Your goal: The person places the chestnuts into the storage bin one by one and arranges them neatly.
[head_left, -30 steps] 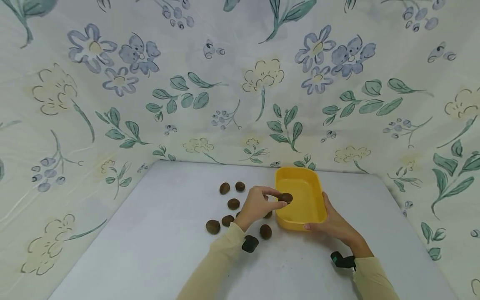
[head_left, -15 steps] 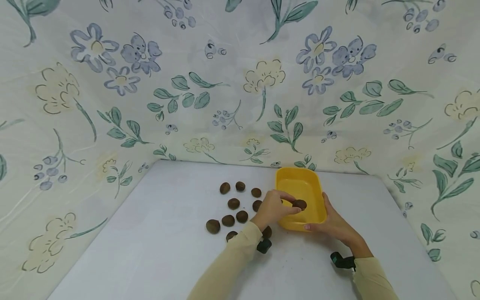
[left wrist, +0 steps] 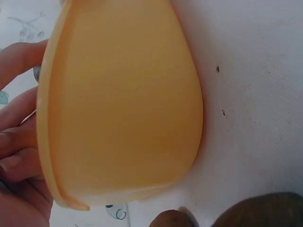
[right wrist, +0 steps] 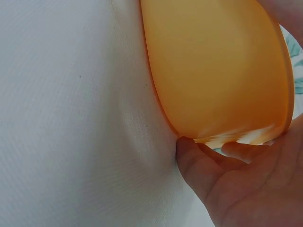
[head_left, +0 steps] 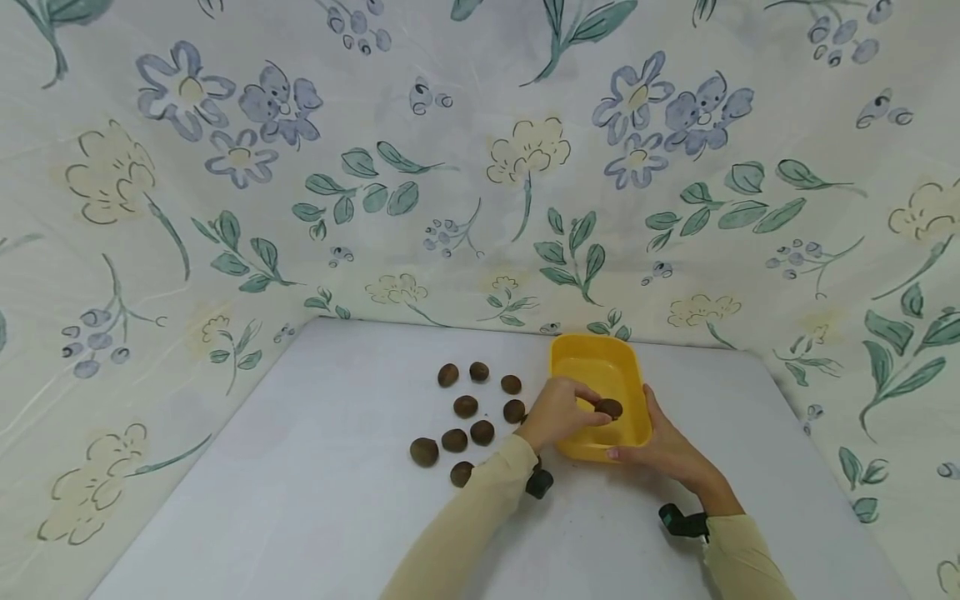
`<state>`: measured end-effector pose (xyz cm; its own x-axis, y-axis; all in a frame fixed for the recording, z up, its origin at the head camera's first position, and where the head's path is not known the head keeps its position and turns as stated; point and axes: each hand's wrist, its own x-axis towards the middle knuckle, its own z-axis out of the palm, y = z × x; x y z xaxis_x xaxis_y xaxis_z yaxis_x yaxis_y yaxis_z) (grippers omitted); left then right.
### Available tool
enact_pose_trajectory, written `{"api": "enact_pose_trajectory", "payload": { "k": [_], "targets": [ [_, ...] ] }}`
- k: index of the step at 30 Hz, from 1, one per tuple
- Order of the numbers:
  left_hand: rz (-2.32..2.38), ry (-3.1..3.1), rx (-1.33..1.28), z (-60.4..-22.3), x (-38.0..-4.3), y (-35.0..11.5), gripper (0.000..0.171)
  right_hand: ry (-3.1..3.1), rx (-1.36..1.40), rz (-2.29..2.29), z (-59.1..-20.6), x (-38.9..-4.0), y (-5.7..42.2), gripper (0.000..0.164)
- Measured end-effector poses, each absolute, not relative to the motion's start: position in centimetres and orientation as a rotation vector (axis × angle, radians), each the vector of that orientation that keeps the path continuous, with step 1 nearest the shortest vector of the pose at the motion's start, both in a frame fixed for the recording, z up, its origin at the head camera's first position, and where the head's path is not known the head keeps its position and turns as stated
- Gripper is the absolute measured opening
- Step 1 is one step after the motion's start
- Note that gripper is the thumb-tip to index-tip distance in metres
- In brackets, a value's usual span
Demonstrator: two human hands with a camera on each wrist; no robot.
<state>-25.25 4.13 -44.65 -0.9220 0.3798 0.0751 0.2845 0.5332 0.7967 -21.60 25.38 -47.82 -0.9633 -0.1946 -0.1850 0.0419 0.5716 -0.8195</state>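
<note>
My left hand [head_left: 558, 411] reaches over the yellow tub [head_left: 566, 450] and pinches a small round brown object [head_left: 609, 408], chestnut-like in look, between thumb and fingers. That object overlaps the inside of the tub in the head view. My right hand [head_left: 667, 446] grips the tub at its right side, with the thumb at the near wall. In the right wrist view the fingers [right wrist: 194, 161] curl against the tub's lower edge. The left wrist view shows the tub's outer wall [left wrist: 123, 104], with part of the left hand [left wrist: 19, 127] behind its rim.
Several similar brown objects lie loose on the white table [head_left: 315, 500] left of the tub, among them a larger one [head_left: 424, 452]. Others sit partly behind the left wrist. A flower-patterned cloth [head_left: 450, 208] rises along the table's back edge.
My left hand has moved right with the brown object, from the tub's left rim to over its inside, then barely shifted. The right hand and tub have stayed put.
</note>
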Motion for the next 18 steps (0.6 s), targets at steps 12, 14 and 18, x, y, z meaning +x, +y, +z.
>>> {"api": "enact_pose_trajectory", "payload": {
  "k": [12, 14, 18],
  "targets": [
    [1.187, 2.686, 0.655, -45.1, -25.9, 5.5, 0.025, 2.538, -0.168, -1.355, -48.2, -21.8, 25.7, 0.138],
    [1.133, 2.706, 0.658, -45.2, -25.9, 5.8, 0.025, 2.538, -0.155, -1.347, -48.1, -21.8, 25.7, 0.139],
    [0.991, 2.748, 0.642, -45.4, -26.1, 6.3, 0.024, 2.537, -0.13, -1.335, -48.0, -21.7, 25.7, 0.14]
  ]
}}
